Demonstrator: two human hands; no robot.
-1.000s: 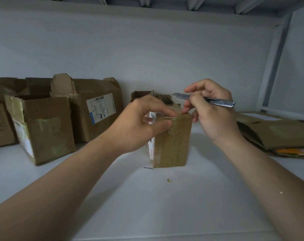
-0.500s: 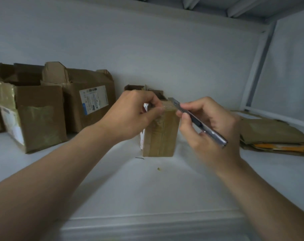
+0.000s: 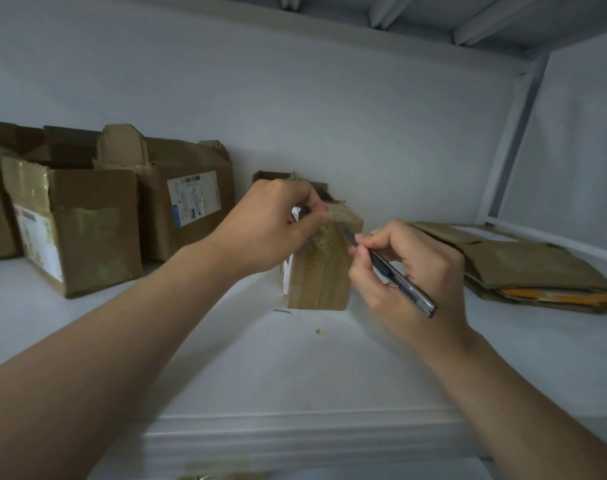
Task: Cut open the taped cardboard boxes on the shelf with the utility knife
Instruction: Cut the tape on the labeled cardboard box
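Nearest on the white shelf, the right hand pinched a utility knife in curled fingers, its blade tip laid against the top front edge of a small taped cardboard box standing upright mid-shelf. The left hand gripped that box's top from the left, thumb on the tape. Farther back, opened cardboard boxes stood at left, and flattened cardboard lay at right.
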